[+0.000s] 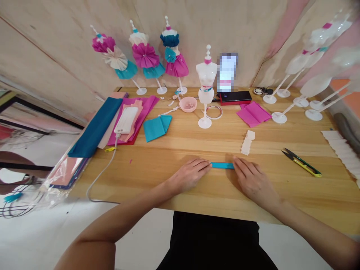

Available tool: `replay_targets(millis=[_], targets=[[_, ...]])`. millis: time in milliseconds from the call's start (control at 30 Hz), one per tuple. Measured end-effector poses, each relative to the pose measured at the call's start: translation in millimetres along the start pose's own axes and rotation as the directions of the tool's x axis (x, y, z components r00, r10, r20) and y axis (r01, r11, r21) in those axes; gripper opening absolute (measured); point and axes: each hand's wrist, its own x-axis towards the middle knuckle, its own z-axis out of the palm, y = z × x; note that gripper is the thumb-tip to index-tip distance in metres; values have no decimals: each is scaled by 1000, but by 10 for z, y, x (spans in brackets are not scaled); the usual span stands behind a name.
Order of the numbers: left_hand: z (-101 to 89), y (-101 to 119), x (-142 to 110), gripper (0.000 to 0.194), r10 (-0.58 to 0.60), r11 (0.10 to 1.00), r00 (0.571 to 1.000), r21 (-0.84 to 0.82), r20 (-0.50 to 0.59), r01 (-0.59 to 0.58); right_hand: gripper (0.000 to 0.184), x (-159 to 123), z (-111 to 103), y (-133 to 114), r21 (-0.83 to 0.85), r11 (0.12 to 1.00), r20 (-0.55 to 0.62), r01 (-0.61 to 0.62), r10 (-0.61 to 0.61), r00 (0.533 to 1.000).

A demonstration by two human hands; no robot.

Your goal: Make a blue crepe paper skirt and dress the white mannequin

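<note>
1. Two hands work at one blue strip (222, 165), which lies straight on the wooden table (197, 144), near its front edge; all clock directions here are counted from this strip.
2. The left hand (191, 174), at nine o'clock, is palm down, its fingers close together and their tips on the left end of the strip.
3. The right hand (254, 182), at four o'clock, has its fingers narrow also, and it covers the right end; for both hands, I cannot tell if they pinch or only press.
4. At two o'clock, quite near, is a white strip (248, 142) with wavy edges; at one o'clock, behind it, is pink paper (254, 113).
5. At three o'clock, well apart, lie the snips (302, 163), their blades a little open.
6. Toward twelve o'clock stand a bare mannequin (206, 75) and a phone (227, 71), whose screen is blurred.
7. At eleven o'clock is a pink bowl (188, 105) with small pieces inside.
8. At ten o'clock are folded blue paper (156, 128) and, farther, a white power bank (126, 120) on papers.
</note>
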Motion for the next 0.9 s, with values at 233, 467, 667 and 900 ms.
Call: replay_targets(millis=[233,467,667,900], targets=[[-65,21,64,33,10,1000,1000,0,0,-10,89,369,76,-479,305,946,40,105,-123,992],[-54,6,63,40,18,1000,1000,6,-4,-18,88,82,96,-207,298,954,116,34,-72,991],[-30,-3,12,42,11,1000,1000,15,-6,-11,86,-92,68,-32,186,982,171,-32,-1,985],[-170,14,-81,39,-76,995,995,61,-58,80,86,-88,117,-67,147,989,126,-26,7,992]])
